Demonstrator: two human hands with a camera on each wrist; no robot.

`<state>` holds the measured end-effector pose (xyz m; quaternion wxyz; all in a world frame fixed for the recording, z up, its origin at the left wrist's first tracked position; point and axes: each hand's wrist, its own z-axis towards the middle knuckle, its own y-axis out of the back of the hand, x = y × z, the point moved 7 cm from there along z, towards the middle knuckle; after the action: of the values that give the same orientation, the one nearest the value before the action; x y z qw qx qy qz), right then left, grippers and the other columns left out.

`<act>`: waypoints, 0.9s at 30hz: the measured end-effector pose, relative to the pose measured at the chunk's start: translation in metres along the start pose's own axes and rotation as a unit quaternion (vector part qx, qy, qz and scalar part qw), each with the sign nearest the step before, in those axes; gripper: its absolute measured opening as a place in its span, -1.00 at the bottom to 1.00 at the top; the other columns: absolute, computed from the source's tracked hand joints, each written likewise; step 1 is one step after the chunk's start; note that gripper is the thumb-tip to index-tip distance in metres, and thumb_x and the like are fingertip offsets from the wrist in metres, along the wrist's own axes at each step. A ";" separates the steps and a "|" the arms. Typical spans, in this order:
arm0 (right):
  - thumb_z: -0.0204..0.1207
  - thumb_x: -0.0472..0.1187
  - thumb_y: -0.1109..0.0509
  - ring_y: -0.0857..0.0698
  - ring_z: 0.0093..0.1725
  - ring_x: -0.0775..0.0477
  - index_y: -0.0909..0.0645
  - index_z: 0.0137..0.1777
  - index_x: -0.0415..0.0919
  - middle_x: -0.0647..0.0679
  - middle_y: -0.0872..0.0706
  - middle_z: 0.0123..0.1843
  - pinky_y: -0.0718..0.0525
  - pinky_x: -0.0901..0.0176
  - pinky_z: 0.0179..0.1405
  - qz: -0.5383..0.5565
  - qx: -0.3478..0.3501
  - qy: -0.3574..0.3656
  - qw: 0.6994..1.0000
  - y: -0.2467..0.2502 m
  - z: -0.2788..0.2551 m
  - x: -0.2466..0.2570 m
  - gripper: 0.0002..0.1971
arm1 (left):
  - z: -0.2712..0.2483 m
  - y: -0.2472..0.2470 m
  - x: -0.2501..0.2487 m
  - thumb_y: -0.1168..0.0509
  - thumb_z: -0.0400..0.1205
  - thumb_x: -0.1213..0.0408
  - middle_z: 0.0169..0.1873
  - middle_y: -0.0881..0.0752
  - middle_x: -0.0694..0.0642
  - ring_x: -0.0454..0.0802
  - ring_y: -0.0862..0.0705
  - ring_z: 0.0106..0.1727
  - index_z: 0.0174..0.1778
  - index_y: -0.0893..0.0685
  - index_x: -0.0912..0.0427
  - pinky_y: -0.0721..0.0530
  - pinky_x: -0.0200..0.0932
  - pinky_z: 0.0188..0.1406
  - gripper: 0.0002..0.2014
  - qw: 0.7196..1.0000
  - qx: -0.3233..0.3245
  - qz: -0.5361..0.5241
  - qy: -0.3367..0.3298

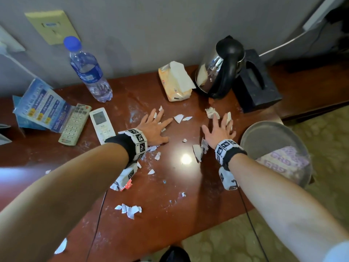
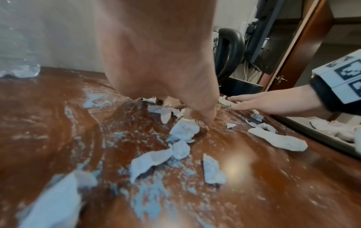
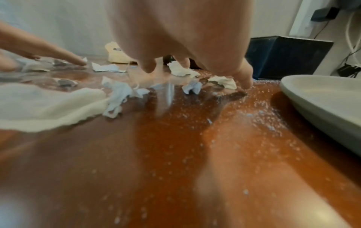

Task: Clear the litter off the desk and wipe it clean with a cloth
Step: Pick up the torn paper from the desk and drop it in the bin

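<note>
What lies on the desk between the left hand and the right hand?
In the head view, two torn paper scraps lie between the left hand and the right hand, with a smaller scrap nearer; otherwise dusty desk.

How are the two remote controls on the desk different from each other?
The grey remote is covered in rows of small buttons and lies partly on the blue leaflet; the white remote has a screen at its far end, and the left hand's wristband overlaps its near end. Both lie flat, lengthwise, side by side.
</note>
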<state>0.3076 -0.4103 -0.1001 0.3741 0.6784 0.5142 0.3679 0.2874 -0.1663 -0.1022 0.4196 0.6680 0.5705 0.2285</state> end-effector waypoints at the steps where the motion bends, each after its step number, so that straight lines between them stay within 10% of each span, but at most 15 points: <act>1: 0.70 0.24 0.02 0.27 0.70 -0.33 0.16 0.73 0.07 -0.17 0.36 0.73 0.15 -0.37 0.64 -0.001 0.004 0.001 1.000 -0.001 0.003 -0.001 -0.31 | -0.001 -0.004 0.000 -0.07 0.67 -0.33 0.72 0.33 0.12 0.17 0.33 0.72 0.73 0.17 -0.21 0.18 0.21 0.70 -0.20 1.000 0.002 -0.012 0.008; 14: 0.71 0.20 0.00 0.17 0.72 -0.21 0.06 0.72 -0.24 -0.17 0.16 0.75 0.14 -0.08 0.69 -0.027 -0.002 0.209 0.978 -0.036 -0.046 0.053 -0.27 | -0.015 -0.009 0.000 -0.09 0.69 -0.27 0.72 0.33 0.09 0.05 0.30 0.73 0.76 0.12 -0.02 0.17 0.08 0.71 -0.19 0.996 -0.056 -0.055 0.041; 27: 0.72 0.18 -0.03 0.31 0.70 -0.25 0.11 0.73 -0.01 -0.13 0.29 0.74 0.14 -0.16 0.67 -0.047 0.048 0.241 0.968 -0.036 -0.035 0.058 -0.33 | -0.007 -0.008 -0.009 -0.07 0.73 -0.21 0.74 0.23 0.06 0.08 0.24 0.74 0.76 0.11 0.00 0.15 0.10 0.70 -0.23 0.998 -0.037 -0.041 0.015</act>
<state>0.2729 -0.3423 -0.1100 0.2230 0.5618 0.6378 0.4774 0.2754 -0.1733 -0.1035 0.4442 0.6251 0.5945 0.2420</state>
